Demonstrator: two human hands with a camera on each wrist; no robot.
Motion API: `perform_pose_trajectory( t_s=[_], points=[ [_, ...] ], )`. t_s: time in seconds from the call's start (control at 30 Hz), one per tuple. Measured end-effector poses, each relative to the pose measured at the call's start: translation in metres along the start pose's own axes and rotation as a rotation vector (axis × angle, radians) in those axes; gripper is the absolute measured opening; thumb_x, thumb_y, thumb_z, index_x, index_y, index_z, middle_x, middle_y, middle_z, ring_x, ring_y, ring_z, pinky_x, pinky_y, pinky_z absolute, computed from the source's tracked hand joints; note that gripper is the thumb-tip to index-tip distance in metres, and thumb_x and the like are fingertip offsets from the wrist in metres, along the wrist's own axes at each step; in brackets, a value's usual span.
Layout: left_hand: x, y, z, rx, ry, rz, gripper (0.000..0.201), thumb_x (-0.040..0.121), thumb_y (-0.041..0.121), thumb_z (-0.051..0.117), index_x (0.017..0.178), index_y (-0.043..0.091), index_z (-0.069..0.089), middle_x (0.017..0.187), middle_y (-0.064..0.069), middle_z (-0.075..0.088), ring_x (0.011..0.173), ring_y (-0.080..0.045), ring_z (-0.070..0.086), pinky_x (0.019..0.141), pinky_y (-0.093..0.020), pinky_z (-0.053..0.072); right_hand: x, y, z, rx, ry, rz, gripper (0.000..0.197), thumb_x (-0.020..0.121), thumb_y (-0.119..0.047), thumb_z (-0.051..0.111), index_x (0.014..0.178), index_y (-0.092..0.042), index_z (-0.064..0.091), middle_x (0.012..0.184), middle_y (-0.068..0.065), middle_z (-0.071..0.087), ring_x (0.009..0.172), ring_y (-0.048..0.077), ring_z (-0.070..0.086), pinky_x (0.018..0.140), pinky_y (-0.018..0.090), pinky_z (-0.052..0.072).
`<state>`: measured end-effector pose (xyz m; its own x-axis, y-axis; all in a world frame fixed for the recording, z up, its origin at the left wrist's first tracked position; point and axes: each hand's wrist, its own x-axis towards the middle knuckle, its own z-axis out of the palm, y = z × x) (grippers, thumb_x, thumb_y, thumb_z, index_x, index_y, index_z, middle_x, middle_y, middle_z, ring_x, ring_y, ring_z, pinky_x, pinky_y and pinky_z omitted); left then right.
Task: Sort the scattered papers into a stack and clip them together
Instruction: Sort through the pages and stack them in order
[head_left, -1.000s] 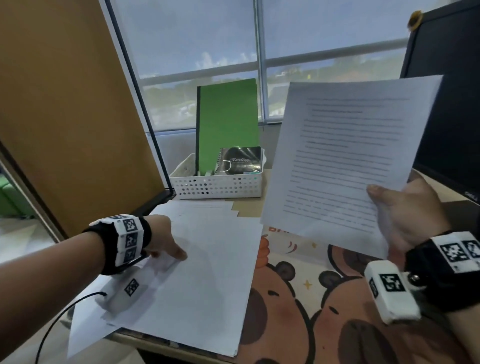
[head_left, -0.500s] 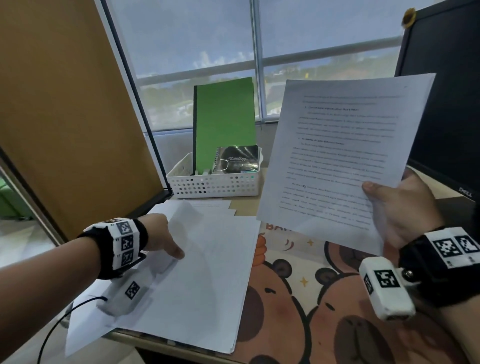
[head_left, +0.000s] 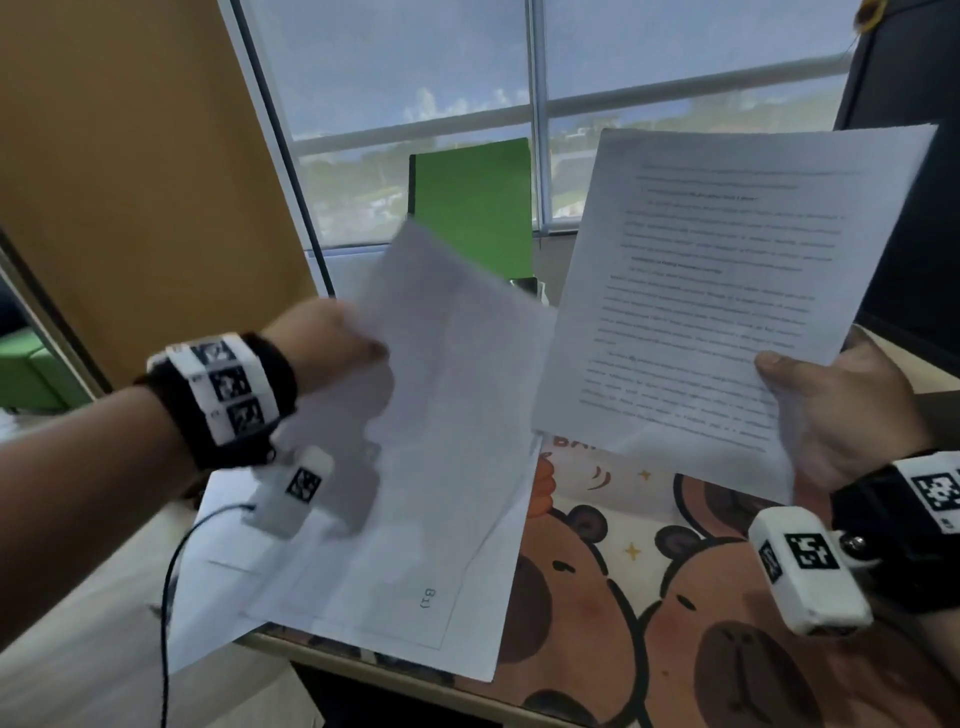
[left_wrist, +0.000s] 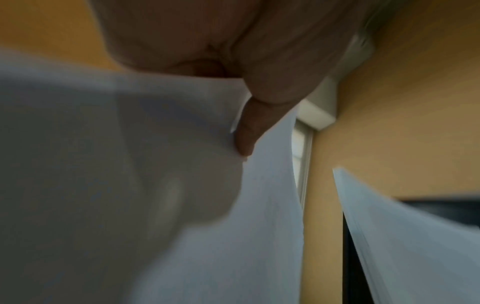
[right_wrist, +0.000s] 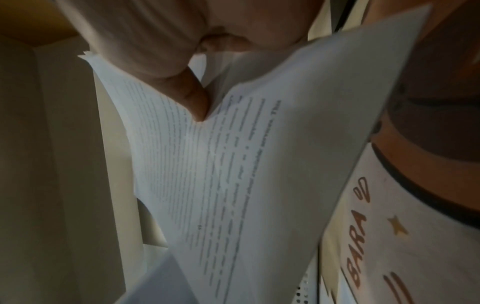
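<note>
- Two hands are up over the desk, each holding paper; entries run left to right.
- Left hand (head_left: 332, 343): pinches one edge of a lifted sheet (head_left: 447, 364) between thumb and fingers. The left wrist view shows the thumb tip pressed on the paper's edge (left_wrist: 244, 135), with the other fingers hidden behind it.
- Lifted sheet: blank side towards the camera, motion-blurred, tilted up and to the right of the left hand, clear of the desk.
- Below the left hand: loose papers (head_left: 405, 597) lie overlapped on the desk, their near corners past the desk edge (head_left: 332, 662). The top one shows a small printed mark near its lower corner.
- Beyond the left hand: a green folder (head_left: 472, 208) stands upright by the window; the lifted sheet hides its base.
- Between the hands: a cartoon-printed mat (head_left: 597, 571) covers the desk.
- Right hand (head_left: 841, 415): grips the lower right corner of a printed stack (head_left: 727, 291), thumb on the front face, fingers behind. The right wrist view shows several page edges fanned at the corner (right_wrist: 88, 56).
- Printed stack: held nearly upright, text side facing the person, near the lifted sheet; whether their edges touch I cannot tell.
</note>
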<state>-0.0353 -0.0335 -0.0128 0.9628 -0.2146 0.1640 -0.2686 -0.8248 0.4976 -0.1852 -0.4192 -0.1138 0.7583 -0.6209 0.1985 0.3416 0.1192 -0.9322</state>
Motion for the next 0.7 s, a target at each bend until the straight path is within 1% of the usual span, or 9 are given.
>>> perform_pose_trajectory(
  t_s=[0.07,0.13,0.23,0.3,0.33,0.43,0.5,0.6,0.7],
  points=[
    [0.002,0.019,-0.026,-0.164,0.119,0.072,0.013,0.088,0.024,0.078,0.098,0.015,0.076,0.102,-0.013,0.077,0.095,-0.031,0.073,0.091,-0.048,0.061,-0.003,-0.002,-0.001,0.015,0.012,-0.024,0.032,0.093,0.002,0.061,0.122,-0.013,0.064,0.119,0.011,0.071,0.105,0.028,0.072,0.096,0.056,0.053],
    [0.002,0.035,-0.047,-0.301,0.220,0.127,0.014,0.084,0.024,0.078,0.096,0.019,0.075,0.099,-0.007,0.077,0.086,-0.021,0.073,0.079,-0.039,0.062,-0.002,-0.002,-0.004,0.011,0.013,-0.050,0.033,0.087,-0.014,0.073,0.119,-0.017,0.067,0.111,0.003,0.072,0.092,0.017,0.075,0.095,0.053,0.055],
    [0.003,0.054,-0.062,-0.453,0.276,0.184,0.027,0.077,0.029,0.081,0.104,0.024,0.075,0.099,0.000,0.078,0.086,-0.016,0.074,0.077,-0.036,0.063,0.000,-0.001,-0.011,0.153,-0.114,0.129,0.085,0.074,-0.039,0.085,0.147,-0.013,0.049,0.136,0.019,0.062,0.121,0.035,0.065,0.092,0.059,0.054],
    [0.002,0.060,-0.059,-0.514,0.248,0.198,0.027,0.078,0.028,0.083,0.104,0.025,0.075,0.097,0.002,0.078,0.086,-0.016,0.076,0.083,-0.040,0.065,0.010,0.011,-0.021,0.303,-0.221,0.152,0.072,0.099,-0.034,0.057,0.158,-0.008,0.025,0.150,0.041,0.032,0.141,0.053,0.034,0.101,0.070,0.039],
    [0.000,0.062,-0.052,-0.522,0.224,0.194,0.024,0.079,0.029,0.083,0.102,0.024,0.075,0.094,0.003,0.078,0.084,-0.015,0.076,0.085,-0.041,0.065,0.008,0.012,-0.021,0.403,-0.268,0.149,0.066,0.104,-0.030,0.046,0.159,-0.007,0.019,0.153,0.042,0.022,0.145,0.053,0.026,0.106,0.068,0.036],
    [-0.006,0.067,-0.021,-0.627,0.104,0.183,0.022,0.074,0.026,0.082,0.093,0.019,0.074,0.090,-0.003,0.077,0.083,-0.024,0.073,0.092,-0.053,0.061,-0.013,-0.009,0.005,0.247,-0.218,0.012,0.071,0.086,-0.028,0.069,0.150,-0.012,0.045,0.145,0.020,0.055,0.130,0.038,0.057,0.096,0.056,0.053],
    [-0.013,0.073,0.005,-0.826,-0.014,0.178,0.024,0.077,0.012,0.080,0.100,0.011,0.073,0.101,-0.015,0.075,0.093,-0.030,0.070,0.102,-0.058,0.055,-0.020,-0.013,0.012,0.229,-0.235,-0.032,0.056,0.089,-0.013,0.059,0.145,-0.009,0.052,0.135,0.014,0.064,0.122,0.033,0.064,0.094,0.048,0.056],
    [-0.028,0.088,0.045,-1.136,-0.186,0.145,0.032,0.090,-0.001,0.071,0.121,-0.007,0.067,0.124,-0.026,0.068,0.111,-0.039,0.066,0.113,-0.052,0.046,-0.024,-0.015,0.019,0.135,-0.195,-0.112,0.052,0.085,-0.002,0.057,0.136,-0.005,0.056,0.115,0.001,0.076,0.108,0.020,0.072,0.083,0.027,0.060],
    [-0.038,0.100,0.071,-1.150,-0.183,0.137,0.037,0.100,0.044,0.058,0.116,0.013,0.070,0.134,-0.020,0.068,0.110,-0.026,0.069,0.110,-0.050,0.052,-0.023,-0.013,0.021,0.031,-0.167,-0.111,0.047,0.084,0.004,0.062,0.130,-0.006,0.058,0.108,0.000,0.077,0.100,0.017,0.074,0.076,0.022,0.059]
  ],
)
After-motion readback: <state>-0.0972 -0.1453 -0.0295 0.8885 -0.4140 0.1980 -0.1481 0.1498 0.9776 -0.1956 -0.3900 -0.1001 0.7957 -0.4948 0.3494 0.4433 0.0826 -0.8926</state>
